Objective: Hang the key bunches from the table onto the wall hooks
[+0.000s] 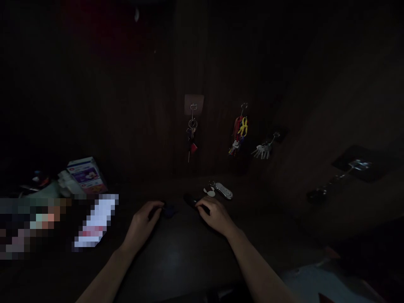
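Note:
On a dark wooden surface (172, 256), my left hand (145, 219) is closed in a pinch at the edge of a small dark blue object (169, 211), too dim to name. My right hand (214, 213) pinches the near end of a black, rounded, elongated object (190, 199) that resembles a key fob. Just beyond the right hand lie a silver-edged oblong key fob (224, 190) with a ring and a pale flat tag (209, 192). The light is very low, so fine details of both held things are hidden.
Keys hang from hooks on the back panel: a ring of keys (192, 132), a bunch with red and yellow cords (241, 127), and silver keys (263, 150). A dark hanging item (317, 193) is on the right wall. Boxes (86, 173) stand left, near a blurred-out white paper (97, 221).

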The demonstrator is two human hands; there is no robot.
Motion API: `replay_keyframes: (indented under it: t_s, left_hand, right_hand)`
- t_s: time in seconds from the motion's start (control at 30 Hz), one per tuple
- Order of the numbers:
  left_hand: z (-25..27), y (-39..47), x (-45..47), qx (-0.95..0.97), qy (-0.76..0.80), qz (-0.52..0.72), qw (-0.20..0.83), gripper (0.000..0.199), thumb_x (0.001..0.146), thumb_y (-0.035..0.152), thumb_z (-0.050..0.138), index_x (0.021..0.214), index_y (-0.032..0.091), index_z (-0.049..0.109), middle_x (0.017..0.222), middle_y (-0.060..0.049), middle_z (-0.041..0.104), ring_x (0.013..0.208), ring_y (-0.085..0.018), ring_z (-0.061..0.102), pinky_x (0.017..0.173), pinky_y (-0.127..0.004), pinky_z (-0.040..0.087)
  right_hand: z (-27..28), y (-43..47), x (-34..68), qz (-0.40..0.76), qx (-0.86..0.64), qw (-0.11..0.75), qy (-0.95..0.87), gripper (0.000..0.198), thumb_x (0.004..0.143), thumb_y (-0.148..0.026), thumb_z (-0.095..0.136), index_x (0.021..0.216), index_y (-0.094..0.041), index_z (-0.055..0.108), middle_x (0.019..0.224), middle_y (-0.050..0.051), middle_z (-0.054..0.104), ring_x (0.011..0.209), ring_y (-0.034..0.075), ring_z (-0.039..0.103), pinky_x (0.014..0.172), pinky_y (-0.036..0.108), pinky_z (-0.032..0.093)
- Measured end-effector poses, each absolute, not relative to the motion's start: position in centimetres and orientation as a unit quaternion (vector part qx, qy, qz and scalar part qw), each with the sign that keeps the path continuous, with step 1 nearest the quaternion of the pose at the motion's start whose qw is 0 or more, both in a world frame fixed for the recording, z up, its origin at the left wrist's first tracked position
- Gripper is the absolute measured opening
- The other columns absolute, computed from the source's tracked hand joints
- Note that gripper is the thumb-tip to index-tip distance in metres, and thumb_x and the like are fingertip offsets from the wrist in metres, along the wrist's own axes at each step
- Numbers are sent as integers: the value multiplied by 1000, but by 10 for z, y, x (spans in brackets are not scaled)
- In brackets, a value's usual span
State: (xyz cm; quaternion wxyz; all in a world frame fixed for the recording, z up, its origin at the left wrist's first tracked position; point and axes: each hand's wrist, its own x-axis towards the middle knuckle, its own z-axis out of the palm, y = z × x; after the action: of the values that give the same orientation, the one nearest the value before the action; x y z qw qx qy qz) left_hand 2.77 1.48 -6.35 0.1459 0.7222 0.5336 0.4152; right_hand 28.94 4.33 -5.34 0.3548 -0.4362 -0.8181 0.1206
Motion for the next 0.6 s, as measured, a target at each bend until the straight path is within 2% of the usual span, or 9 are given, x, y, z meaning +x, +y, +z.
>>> replay_keyframes:
  t_s: [0.3, 0.43, 0.6]
  left_hand:
    - [-57, 11, 31, 672, 559, 462, 151, 17, 84, 31, 51, 94, 24, 62, 90, 0, 69, 85, -18, 66, 74, -29, 54]
    - [-57, 8, 37, 665, 534, 484, 196, 18, 83, 32, 53, 97, 23, 59, 89, 0, 69, 84, -16, 67, 77, -29, 54]
    - [-55, 6, 44, 655, 518, 488, 253, 17, 83, 30, 54, 98, 23, 57, 88, 1, 69, 82, -15, 69, 77, -29, 56]
  right_hand:
    - [-58, 54, 296, 128, -517, 528, -661, 18, 86, -31, 47, 89, -24, 62, 82, 3, 68, 74, 19, 64, 64, 30, 49]
    - [-57, 51, 292, 106, -492, 535, -679, 17, 87, -28, 46, 91, -23, 61, 83, 4, 68, 76, 18, 64, 68, 30, 49]
    - [-53, 45, 283, 79, -451, 499, -736, 17, 87, -24, 45, 90, -23, 62, 85, 4, 66, 81, 19, 62, 75, 32, 48]
